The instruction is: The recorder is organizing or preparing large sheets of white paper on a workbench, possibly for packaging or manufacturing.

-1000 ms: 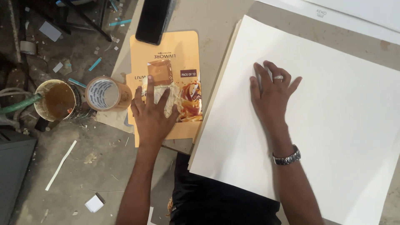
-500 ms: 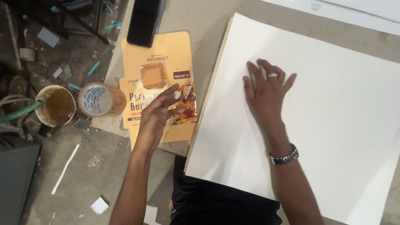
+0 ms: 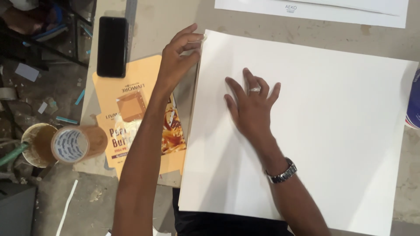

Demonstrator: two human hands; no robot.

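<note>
A worn, stained grey bench (image 3: 166, 17) is seen from above, with a littered floor along its left edge. A large stack of white sheets (image 3: 332, 131) is laid across the middle and right of the bench, its near edge overhanging the bench's near edge towards the person.

The right hand (image 3: 251, 109) is pressed flat on the top sheet, fingers spread apart and palm down, left of the stack's middle; a ring is worn on one finger and a metal wristwatch (image 3: 282, 172) on the wrist. The left hand (image 3: 177, 59) is placed at the far left corner of the stack, its fingers curled and pinched on the corner's edge; how many sheets are gripped cannot be told.

Just beside the stack's left edge, a flattened orange carton (image 3: 127, 105) is laid on the bench, partly covered by the left forearm. A black phone (image 3: 112, 46) is laid face up at the carton's far end, next to a metal ruler (image 3: 130, 22). A roll of brown tape (image 3: 78, 143) is set at the bench's left edge, touching a stained pot (image 3: 37, 142) beyond it. More white sheets (image 3: 315, 8) are laid along the far edge, well apart from the stack.
</note>
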